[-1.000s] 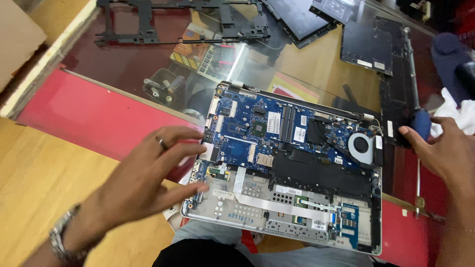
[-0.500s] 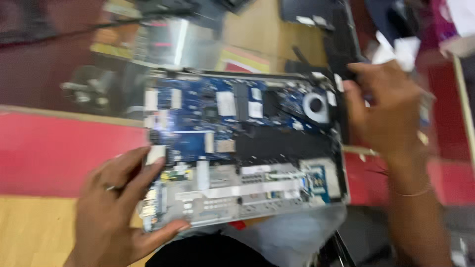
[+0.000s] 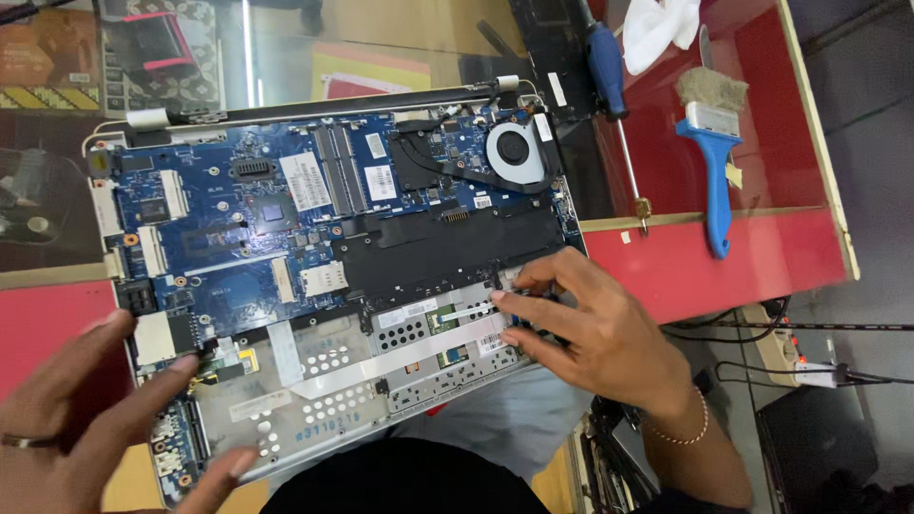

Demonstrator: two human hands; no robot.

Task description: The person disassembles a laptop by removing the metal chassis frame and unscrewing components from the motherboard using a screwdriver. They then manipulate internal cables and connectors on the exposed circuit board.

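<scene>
Left hand is lying open at the laptop's near-left corner, fingers spread, one fingertip touching the board edge, another resting under the front rim; it is gripping nothing. The laptop, base cover off, is lying between the two hands, partly on the person's lap, with the blue board just beyond the left hand. The fan is sitting beyond the right hand. Right hand is resting loosely curled on the near-right corner, fingertips pressing beside a flat ribbon cable, clasping nothing. Further right of it, well apart, a screwdriver, a white cloth and a blue brush are lying on the red counter.

Handling, by judgement: the chassis is appearing stiff and fairly light, the exposed board and ribbons fragile; holding is best at the metal rim and corners.
</scene>
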